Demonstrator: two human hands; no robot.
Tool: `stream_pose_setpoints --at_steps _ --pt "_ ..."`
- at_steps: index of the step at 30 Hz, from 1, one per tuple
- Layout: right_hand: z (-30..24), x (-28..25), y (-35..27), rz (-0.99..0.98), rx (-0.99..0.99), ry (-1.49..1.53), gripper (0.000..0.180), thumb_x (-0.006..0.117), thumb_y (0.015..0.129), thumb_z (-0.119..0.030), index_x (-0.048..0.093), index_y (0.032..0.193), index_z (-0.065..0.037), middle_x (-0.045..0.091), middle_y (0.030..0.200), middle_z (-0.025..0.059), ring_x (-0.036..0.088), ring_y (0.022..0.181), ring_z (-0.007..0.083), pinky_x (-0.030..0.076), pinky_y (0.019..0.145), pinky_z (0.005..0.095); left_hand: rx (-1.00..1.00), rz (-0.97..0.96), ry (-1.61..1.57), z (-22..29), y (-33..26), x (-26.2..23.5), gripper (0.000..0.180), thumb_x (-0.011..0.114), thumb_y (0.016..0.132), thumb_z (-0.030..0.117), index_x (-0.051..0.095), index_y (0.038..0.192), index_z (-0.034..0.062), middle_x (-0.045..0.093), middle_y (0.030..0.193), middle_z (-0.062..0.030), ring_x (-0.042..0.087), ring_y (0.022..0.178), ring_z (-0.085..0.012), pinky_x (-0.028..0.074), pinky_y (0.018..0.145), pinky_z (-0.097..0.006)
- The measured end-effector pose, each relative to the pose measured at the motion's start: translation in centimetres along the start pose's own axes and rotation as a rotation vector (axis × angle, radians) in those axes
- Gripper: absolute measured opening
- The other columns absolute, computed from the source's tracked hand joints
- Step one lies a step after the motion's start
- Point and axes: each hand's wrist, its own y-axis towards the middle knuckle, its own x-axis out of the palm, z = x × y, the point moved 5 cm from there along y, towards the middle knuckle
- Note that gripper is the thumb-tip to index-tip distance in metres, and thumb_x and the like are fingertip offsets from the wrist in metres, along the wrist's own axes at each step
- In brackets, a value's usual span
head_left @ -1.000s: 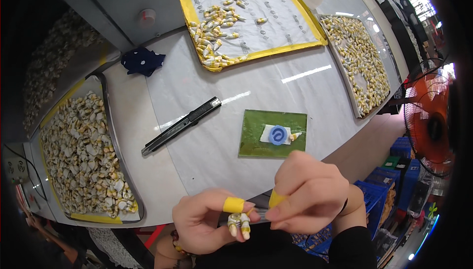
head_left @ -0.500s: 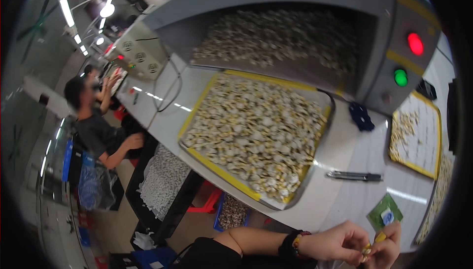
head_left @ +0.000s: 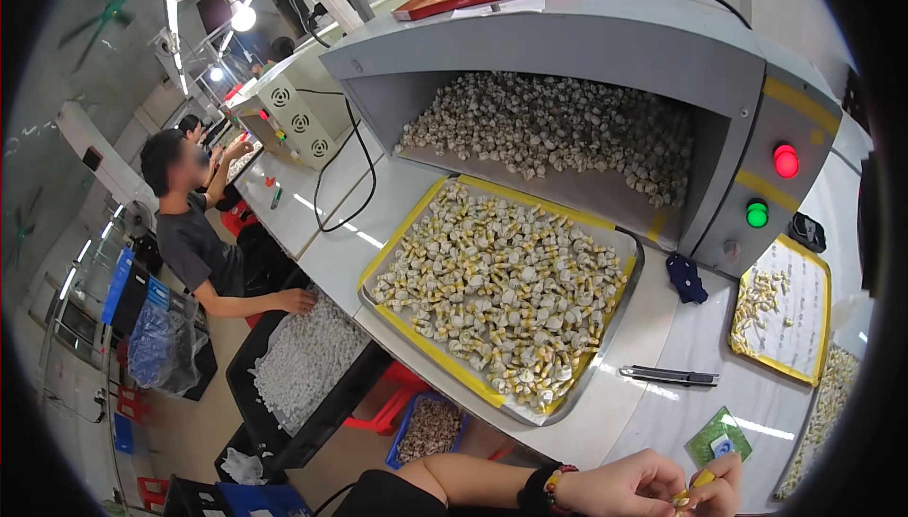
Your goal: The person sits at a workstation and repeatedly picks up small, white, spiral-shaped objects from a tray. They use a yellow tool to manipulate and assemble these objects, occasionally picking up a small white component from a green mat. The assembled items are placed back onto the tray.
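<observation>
At the lower right edge, my left hand [head_left: 619, 490] and my right hand [head_left: 719, 490] are brought together. Both sets of fingers are closed, pinching a small yellow-and-white piece [head_left: 680, 500] between them. Another patch of yellow shows at my right fingertips; whether it is part of the piece or a finger covering, I cannot tell. My fingers hide most of the piece. Just beyond my hands lies a green square packet [head_left: 716, 441] with a blue-and-white item on it. Farther left, a yellow-edged tray [head_left: 416, 330] holds many small white-and-yellow pieces.
A grey machine [head_left: 605, 39] with lit red and green buttons has a heap of pieces in its opening. A black cutter knife [head_left: 669, 376], a dark blue cloth item [head_left: 686, 278] and a smaller tray [head_left: 811, 328] lie rightward. At left, a co-worker [head_left: 194, 233] reaches into a black bin [head_left: 248, 394].
My view has shifted, so the bench sits lower and the machine's top shows. My hands stay together on the piece. The co-worker's hand has lowered to the white pieces in the bin.
</observation>
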Motion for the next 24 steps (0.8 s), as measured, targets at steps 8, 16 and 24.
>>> stream_pose_setpoints --at_steps 8,16,24 --pt "0.1 -0.7 -1.2 0.129 -0.037 0.12 0.019 0.069 0.082 -0.012 0.055 0.083 0.001 0.047 0.088 0.0118 0.046 0.081 0.0216 0.037 0.072 0.0309 0.041 0.062 0.547 6.0 -2.7 0.3 0.016 0.063 0.089 0.012 0.062 0.099 -0.0004 0.066 0.084 -0.003 0.061 0.076 -0.0082 0.049 0.07 -0.023" --pt "-0.1 -2.2 -3.2 0.177 -0.079 0.059 0.017 0.067 0.083 -0.012 0.057 0.083 0.001 0.048 0.09 0.0139 0.047 0.083 0.023 0.037 0.075 0.031 0.288 0.67 2.062 19.3 -9.7 -4.6 0.024 0.071 0.078 0.023 0.068 0.091 0.0036 0.066 0.089 -0.0112 0.062 0.085 -0.029 0.048 0.077 -0.036" --pt "-0.2 -2.4 -3.3 0.176 -0.104 -0.005 0.014 0.065 0.082 -0.009 0.057 0.084 0.001 0.05 0.091 0.0142 0.048 0.083 0.0238 0.038 0.074 0.0309 0.223 0.749 2.057 25.8 -6.5 -9.5 0.04 0.068 0.08 0.03 0.062 0.107 0.0013 0.065 0.093 -0.0168 0.062 0.087 -0.0348 0.048 0.077 -0.041"
